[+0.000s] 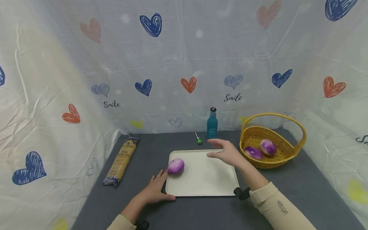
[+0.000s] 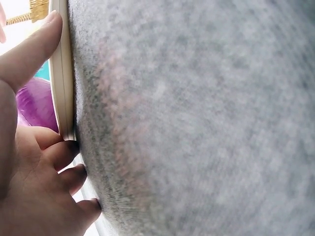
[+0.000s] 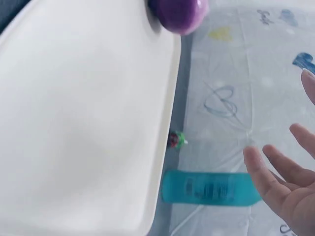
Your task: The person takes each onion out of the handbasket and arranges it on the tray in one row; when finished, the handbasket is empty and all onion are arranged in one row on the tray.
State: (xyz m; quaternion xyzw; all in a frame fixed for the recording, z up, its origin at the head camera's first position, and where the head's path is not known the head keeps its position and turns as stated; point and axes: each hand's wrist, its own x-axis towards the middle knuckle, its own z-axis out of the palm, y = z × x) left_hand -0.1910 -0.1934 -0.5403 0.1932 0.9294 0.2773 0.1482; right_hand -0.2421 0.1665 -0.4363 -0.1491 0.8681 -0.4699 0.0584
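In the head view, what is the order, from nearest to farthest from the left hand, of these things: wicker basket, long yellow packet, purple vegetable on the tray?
From the left hand:
1. Purple vegetable, left part of the tray
2. Long yellow packet, left of the hand
3. Wicker basket, far right

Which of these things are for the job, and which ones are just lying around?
Probably for the job:
cream tray, left hand at its edge
purple onion on it
wicker basket holding two more purple onions

Probably just lying about:
blue bottle
lollipop
long packet, perhaps pasta
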